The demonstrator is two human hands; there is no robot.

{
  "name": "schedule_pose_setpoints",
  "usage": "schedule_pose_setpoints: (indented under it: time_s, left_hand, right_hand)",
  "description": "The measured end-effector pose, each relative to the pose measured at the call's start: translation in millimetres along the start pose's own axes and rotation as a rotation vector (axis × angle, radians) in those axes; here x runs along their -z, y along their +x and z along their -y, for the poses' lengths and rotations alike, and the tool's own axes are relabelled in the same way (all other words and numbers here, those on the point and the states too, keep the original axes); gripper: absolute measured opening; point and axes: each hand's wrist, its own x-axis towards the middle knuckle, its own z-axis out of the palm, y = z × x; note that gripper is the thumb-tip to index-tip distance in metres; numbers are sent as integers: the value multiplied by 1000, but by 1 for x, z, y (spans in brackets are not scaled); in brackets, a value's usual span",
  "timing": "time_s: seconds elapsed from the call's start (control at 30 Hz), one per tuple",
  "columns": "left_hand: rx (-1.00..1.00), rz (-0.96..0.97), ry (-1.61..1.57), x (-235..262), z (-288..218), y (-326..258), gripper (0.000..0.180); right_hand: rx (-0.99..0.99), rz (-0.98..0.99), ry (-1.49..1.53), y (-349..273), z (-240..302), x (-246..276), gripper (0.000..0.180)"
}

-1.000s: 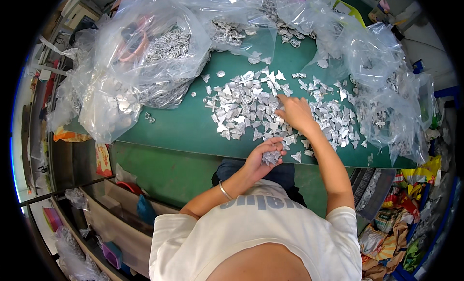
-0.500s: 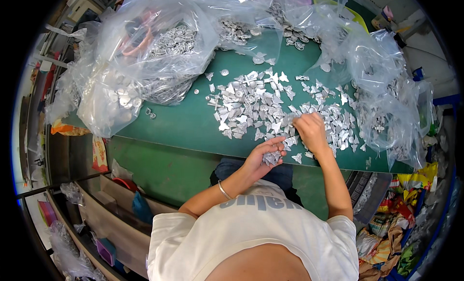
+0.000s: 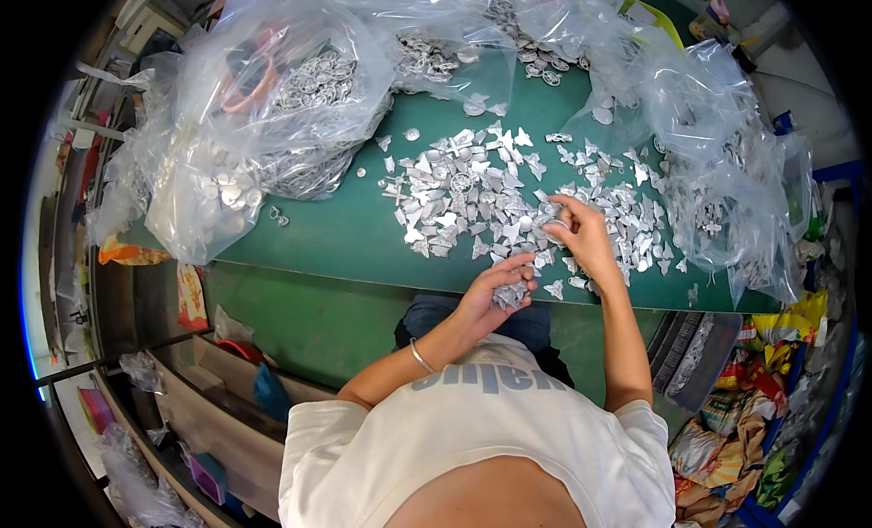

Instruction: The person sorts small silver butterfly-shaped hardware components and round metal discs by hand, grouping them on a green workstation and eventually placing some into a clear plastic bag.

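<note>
Cupped at the table's near edge, my left hand (image 3: 491, 296) holds several small silver metal pieces (image 3: 510, 296) against its palm and fingers. My right hand (image 3: 583, 236) is over the loose pieces, its thumb and fingers pinching a small silver metal piece (image 3: 557, 225). A broad pile of flat silver metal pieces (image 3: 472, 185), many with pointed or winged outlines, lies beyond my hands. Another spread of such pieces (image 3: 627, 215) lies to the right of my right hand. Which shape is in the pinch is too small to tell.
A green table (image 3: 336, 242) carries everything. Clear plastic bags of metal parts stand on it: a large bag (image 3: 300, 119) at the left, another bag (image 3: 718, 192) at the right. Drawers (image 3: 209, 392) are open at lower left. A grey bin (image 3: 699, 360) and colourful packaging (image 3: 754, 383) lie at lower right.
My right hand has lifted slightly and turned, and its pinched fingers now show a piece. My left hand keeps its place with its pieces. The view has shifted a little.
</note>
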Motion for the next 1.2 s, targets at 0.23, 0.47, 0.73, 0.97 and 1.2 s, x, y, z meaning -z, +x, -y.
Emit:
schedule_pose_setpoints:
  time_s: [0.23, 0.47, 0.73, 0.97, 1.2]
  left_hand:
    - [-33, -7, -17, 7, 2, -1, 40]
    - [-55, 25, 7, 6, 5, 0, 38]
    - [-88, 86, -25, 13, 3, -4, 37]
    - [-123, 157, -40, 21, -8, -20, 39]
    - [-260, 137, -96, 51, -26, -45, 37]
  right_hand:
    - [238, 113, -316, 0, 11, -3, 32]
    - [112, 102, -82, -6, 15, -1, 14]
    - [-32, -32, 238, -1, 15, -12, 9]
    - [275, 147, -177, 29, 103, -45, 14]
    - [634, 362, 103, 105, 215, -186, 19]
